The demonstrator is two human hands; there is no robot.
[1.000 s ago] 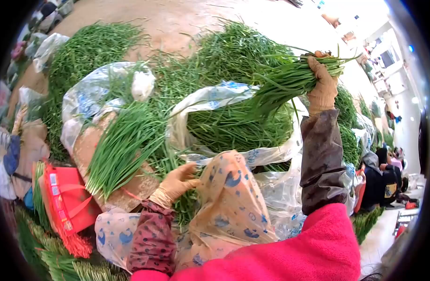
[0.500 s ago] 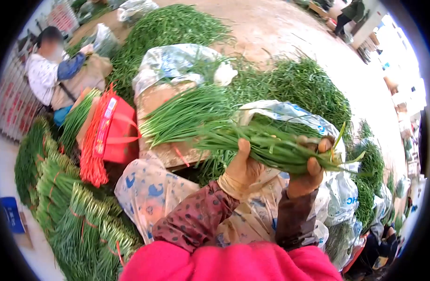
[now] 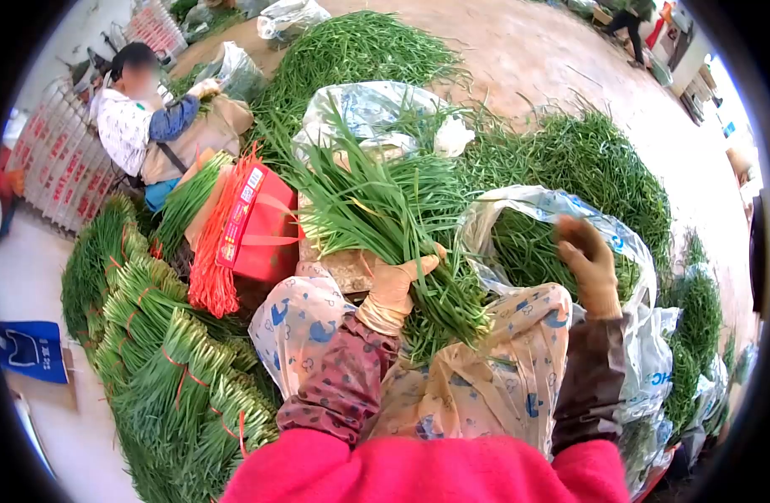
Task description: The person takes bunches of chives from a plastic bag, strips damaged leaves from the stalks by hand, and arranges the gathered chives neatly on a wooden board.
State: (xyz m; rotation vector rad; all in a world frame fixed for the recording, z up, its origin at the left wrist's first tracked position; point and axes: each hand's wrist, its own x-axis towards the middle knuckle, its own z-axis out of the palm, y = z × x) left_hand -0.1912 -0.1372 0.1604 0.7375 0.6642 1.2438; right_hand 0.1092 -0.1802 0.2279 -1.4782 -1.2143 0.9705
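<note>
Holding side, left hand (image 3: 395, 289): glove worn; fingers are closed round a green bunch (image 3: 377, 197), thumb stretched out toward the stalks.
Free side, right hand (image 3: 586, 256): glove worn, slightly blurred; fingers are bent and half open, and nothing is seen to be gripped. It is viewed against the mouth of the plastic bag (image 3: 507, 199); whether the bag is touched cannot be told.
Bunch position: held at a slant in front of the body; one end is fanned to the upper left, above the board (image 3: 341, 277), the other is pointed to the lower right, above the patterned cover (image 3: 486, 360) spread over the knees.
Board: pale-ended stalks (image 3: 312, 239) are partly hidden by the bunch.
Bag contents: loose greens (image 3: 519, 239) are contained.
Red box (image 3: 272, 235): placed just left of the board; red strands (image 3: 217, 268) are hung over its near left side.
Tied bundles (image 3: 163, 360): stacked at the lower left, bound with red ties.
Heaps: leaves are piled at the far side (image 3: 360, 59) and beyond the bag (image 3: 599, 168).
Co-worker (image 3: 125, 126): seated at the upper left, clothed in a white top and blue sleeve.
</note>
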